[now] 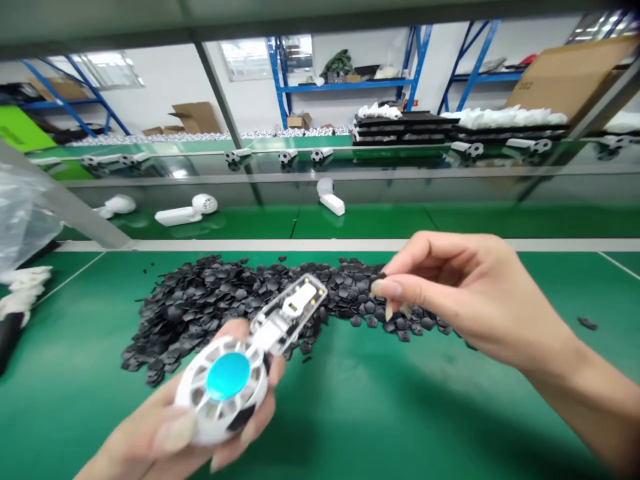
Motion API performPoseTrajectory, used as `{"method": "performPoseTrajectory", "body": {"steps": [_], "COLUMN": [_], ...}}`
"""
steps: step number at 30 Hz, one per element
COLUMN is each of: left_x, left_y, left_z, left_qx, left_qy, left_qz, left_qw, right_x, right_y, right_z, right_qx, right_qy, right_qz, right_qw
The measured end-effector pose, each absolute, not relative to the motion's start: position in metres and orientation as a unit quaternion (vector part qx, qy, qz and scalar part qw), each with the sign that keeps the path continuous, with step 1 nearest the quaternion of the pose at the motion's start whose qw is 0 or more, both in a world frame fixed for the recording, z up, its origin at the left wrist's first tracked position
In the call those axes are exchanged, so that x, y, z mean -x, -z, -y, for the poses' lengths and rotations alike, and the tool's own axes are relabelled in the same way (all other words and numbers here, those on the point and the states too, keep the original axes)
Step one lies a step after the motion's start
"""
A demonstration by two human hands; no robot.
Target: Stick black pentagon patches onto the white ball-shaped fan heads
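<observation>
My left hand [170, 427] is wrapped round a white round device [220, 387] with a blue disc in its middle, open slots round it and a clear-framed handle pointing up and to the right. One black patch shows on its lower rim. My right hand [460, 287] pinches a small black piece [378, 281] between thumb and fingers, mostly hidden by the fingertips. Behind both hands, a wide pile of small black five-sided pieces [200, 300] lies on the green table [350, 413].
A loose black piece [587, 323] lies at the right. White gloves [25, 290] and a plastic bag [25, 213] are at the left edge. Beyond a pale rail [400, 245], a green belt [260, 223] carries white devices [180, 215]. A metal post [90, 210] slants at the left.
</observation>
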State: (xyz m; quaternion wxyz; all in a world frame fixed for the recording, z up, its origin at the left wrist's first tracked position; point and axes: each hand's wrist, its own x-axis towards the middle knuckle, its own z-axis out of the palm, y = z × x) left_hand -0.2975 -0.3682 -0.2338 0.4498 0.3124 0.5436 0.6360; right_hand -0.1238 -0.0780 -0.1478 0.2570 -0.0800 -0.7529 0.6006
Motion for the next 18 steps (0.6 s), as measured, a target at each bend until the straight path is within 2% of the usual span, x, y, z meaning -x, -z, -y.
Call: {"method": "performPoseTrajectory", "body": {"steps": [2, 5, 11, 18], "left_x": [0.305, 0.309, 0.3, 0.295], "left_y": [0.215, 0.192, 0.189, 0.197], "left_z": [0.337, 0.291, 0.25, 0.249], "left_qx": [-0.294, -0.292, -0.267, -0.232], "left_qy": [-0.679, -0.68, -0.677, -0.695], "left_qz": [-0.447, -0.41, -0.44, -0.517], "left_qw": [0.503, 0.534, 0.526, 0.442], "right_x": [0.125, 0.13, 0.139, 0.139], "right_y": [0.152, 0.159, 0.168, 0.18], "right_z": [0.083, 0.085, 0.085, 0.097], "right_qx": [0.078, 0.085, 0.096, 0.092], "right_qy": [-0.601, -0.607, -0.638, -0.631], "right_qz": [0.755, 0.754, 0.731, 0.743], "right_qw": [0.249, 0.237, 0.223, 0.203]}}
